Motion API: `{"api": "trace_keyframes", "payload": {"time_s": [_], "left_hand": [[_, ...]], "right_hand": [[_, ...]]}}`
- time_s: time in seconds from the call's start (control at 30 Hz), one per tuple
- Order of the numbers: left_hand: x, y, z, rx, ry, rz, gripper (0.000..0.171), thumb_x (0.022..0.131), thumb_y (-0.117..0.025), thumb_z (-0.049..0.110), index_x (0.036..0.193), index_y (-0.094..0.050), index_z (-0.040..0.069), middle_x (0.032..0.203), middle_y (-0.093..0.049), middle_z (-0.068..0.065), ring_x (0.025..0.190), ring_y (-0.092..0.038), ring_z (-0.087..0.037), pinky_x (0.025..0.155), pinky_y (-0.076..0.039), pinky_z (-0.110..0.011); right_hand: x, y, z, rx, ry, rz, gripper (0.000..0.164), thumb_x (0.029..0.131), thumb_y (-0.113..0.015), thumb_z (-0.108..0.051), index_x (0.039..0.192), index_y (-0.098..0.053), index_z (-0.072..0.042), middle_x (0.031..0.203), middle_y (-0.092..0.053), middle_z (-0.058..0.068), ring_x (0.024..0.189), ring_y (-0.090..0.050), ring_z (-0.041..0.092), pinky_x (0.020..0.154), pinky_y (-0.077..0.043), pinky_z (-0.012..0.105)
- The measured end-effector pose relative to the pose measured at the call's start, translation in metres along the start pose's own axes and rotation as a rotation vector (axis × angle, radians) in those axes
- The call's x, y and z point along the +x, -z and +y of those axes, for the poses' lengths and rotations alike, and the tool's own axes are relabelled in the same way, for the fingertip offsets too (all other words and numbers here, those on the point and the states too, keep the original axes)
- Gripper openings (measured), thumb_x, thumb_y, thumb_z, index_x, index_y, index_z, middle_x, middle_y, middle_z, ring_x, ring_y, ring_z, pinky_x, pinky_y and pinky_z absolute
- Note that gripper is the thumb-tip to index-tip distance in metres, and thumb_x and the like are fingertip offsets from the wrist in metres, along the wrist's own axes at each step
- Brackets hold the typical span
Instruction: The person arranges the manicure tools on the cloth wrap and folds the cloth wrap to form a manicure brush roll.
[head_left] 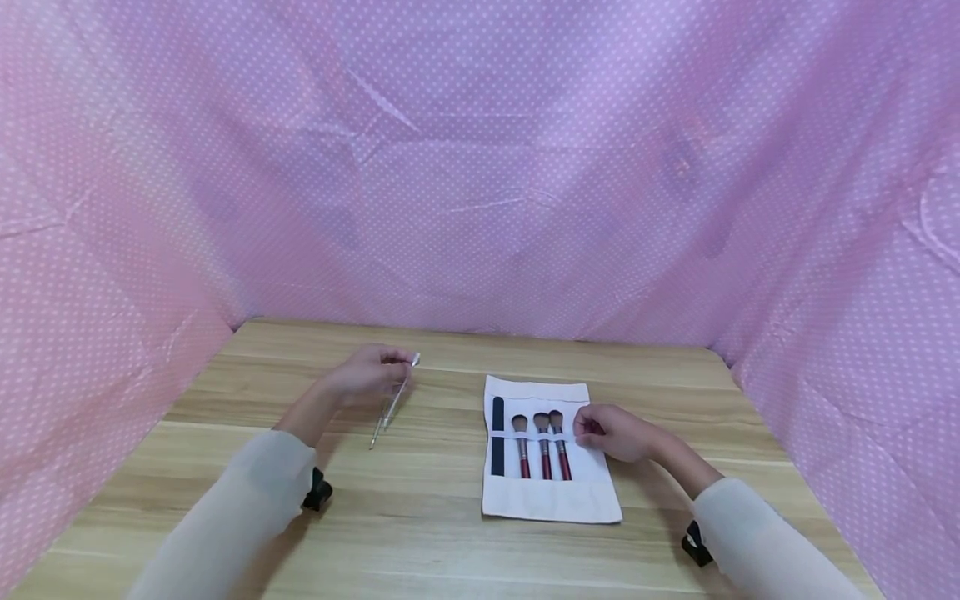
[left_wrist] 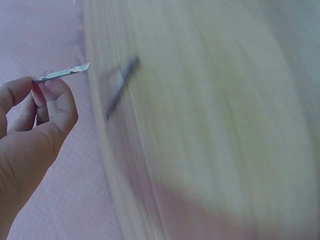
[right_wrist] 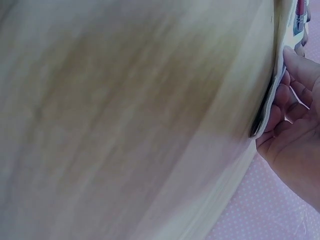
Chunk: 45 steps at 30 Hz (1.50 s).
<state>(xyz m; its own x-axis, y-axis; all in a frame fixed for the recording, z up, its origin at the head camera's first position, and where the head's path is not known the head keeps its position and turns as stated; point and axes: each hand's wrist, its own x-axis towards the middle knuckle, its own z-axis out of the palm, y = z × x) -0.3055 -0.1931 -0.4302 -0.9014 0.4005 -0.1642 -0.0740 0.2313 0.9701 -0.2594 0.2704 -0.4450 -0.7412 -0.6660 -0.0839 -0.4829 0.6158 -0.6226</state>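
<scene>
My left hand [head_left: 370, 372] pinches a slim silvery tool [left_wrist: 62, 74] between thumb and fingers, above the left part of the table. The end that sticks out in the left wrist view is flat and slanted; its exact kind is unclear. Below it on the wood is a thin dark shape [left_wrist: 121, 87], blurred in that view. Over at the right, my right hand [head_left: 617, 431] pinches the right edge of an unrolled white cloth brush roll [head_left: 551, 498]. An elastic band across the roll holds a black nail file [head_left: 498, 437] and three makeup brushes [head_left: 543, 446] with red handles.
The wooden table [head_left: 420, 533] extends between both arms. Pink polka-dot cloth [head_left: 480, 208] hangs behind it and on both sides. Bare wood lies between the left hand and the roll.
</scene>
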Motion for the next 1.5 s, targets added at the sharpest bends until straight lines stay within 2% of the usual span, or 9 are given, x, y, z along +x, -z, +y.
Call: {"api": "trace_keyframes", "payload": {"time_s": [0.17,0.33,0.43,0.67,0.8,0.9,1.03,1.27,1.5], "left_hand": [[0.015,-0.025,0.011,-0.110,-0.004,0.004,0.036,0.105,-0.050,0.001,0.137,-0.047,-0.016,0.122,-0.054,-0.025,0.099,-0.060,-0.023,0.087,-0.056,-0.031],[0.032,-0.049,0.020,-0.200,-0.021,-0.001,0.039,0.105,-0.050,-0.001,0.139,-0.041,-0.018,0.126,-0.051,-0.026,0.106,-0.058,-0.027,0.091,-0.055,-0.032],[0.041,-0.060,0.022,-0.239,-0.019,0.026,0.039,0.105,-0.051,0.000,0.139,-0.043,-0.017,0.126,-0.052,-0.027,0.108,-0.059,-0.030,0.088,-0.056,-0.030],[0.063,-0.087,0.021,-0.400,-0.039,0.103,0.029,0.103,-0.053,-0.003,0.129,-0.047,-0.015,0.109,-0.059,-0.017,0.089,-0.061,-0.018,0.085,-0.056,-0.032],[0.075,-0.105,0.024,-0.477,-0.051,0.156,0.027,0.102,-0.055,-0.003,0.128,-0.051,-0.011,0.113,-0.058,-0.017,0.089,-0.061,-0.017,0.082,-0.056,-0.030],[0.081,-0.120,0.028,-0.501,-0.052,0.190,0.027,0.102,-0.056,-0.002,0.128,-0.054,-0.008,0.119,-0.057,-0.022,0.092,-0.062,-0.019,0.082,-0.056,-0.031],[0.087,-0.140,0.035,-0.519,-0.058,0.201,0.026,0.103,-0.055,-0.001,0.129,-0.055,-0.005,0.127,-0.055,-0.027,0.098,-0.061,-0.023,0.090,-0.055,-0.036],[0.097,-0.173,0.045,-0.588,-0.059,0.204,0.026,0.102,-0.057,-0.001,0.128,-0.057,-0.005,0.123,-0.057,-0.021,0.109,-0.061,-0.030,0.095,-0.055,-0.039],[0.107,-0.206,0.045,-0.599,-0.025,0.207,0.031,0.101,-0.058,-0.003,0.131,-0.056,-0.009,0.123,-0.059,-0.025,0.100,-0.064,-0.027,0.093,-0.057,-0.039]], "right_hand": [[0.001,-0.001,-0.002,-0.011,0.013,-0.001,0.009,0.099,-0.063,-0.002,0.093,-0.061,-0.008,0.083,-0.056,-0.003,0.076,-0.051,0.008,0.067,-0.046,0.024],[0.001,-0.001,-0.001,-0.010,0.003,0.003,0.009,0.099,-0.063,-0.002,0.093,-0.061,-0.008,0.083,-0.056,-0.003,0.076,-0.051,0.008,0.066,-0.046,0.024],[0.001,-0.002,-0.001,0.002,0.000,0.002,0.009,0.099,-0.063,-0.002,0.093,-0.061,-0.008,0.083,-0.056,-0.003,0.076,-0.051,0.008,0.067,-0.046,0.024],[0.002,-0.004,0.000,0.016,0.005,-0.003,0.010,0.099,-0.063,-0.001,0.092,-0.061,-0.008,0.083,-0.058,-0.002,0.077,-0.053,0.009,0.068,-0.047,0.025],[0.001,-0.003,0.000,0.009,-0.001,0.004,0.011,0.099,-0.064,0.000,0.092,-0.061,-0.009,0.082,-0.057,-0.003,0.076,-0.052,0.009,0.067,-0.047,0.024],[0.002,-0.003,0.000,0.012,-0.001,0.003,0.011,0.099,-0.064,-0.001,0.092,-0.061,-0.009,0.082,-0.057,-0.003,0.076,-0.052,0.008,0.067,-0.047,0.024],[0.002,-0.002,0.001,0.014,-0.002,0.004,0.011,0.099,-0.063,0.000,0.092,-0.061,-0.008,0.083,-0.057,-0.003,0.076,-0.052,0.009,0.067,-0.048,0.024],[0.001,-0.002,0.001,0.005,-0.001,0.013,0.011,0.098,-0.064,0.000,0.092,-0.061,-0.008,0.083,-0.057,-0.003,0.076,-0.052,0.008,0.068,-0.048,0.024],[0.001,-0.001,0.001,0.009,0.008,0.012,0.010,0.098,-0.064,0.000,0.092,-0.062,-0.007,0.082,-0.058,-0.002,0.076,-0.052,0.008,0.068,-0.047,0.025]]}}
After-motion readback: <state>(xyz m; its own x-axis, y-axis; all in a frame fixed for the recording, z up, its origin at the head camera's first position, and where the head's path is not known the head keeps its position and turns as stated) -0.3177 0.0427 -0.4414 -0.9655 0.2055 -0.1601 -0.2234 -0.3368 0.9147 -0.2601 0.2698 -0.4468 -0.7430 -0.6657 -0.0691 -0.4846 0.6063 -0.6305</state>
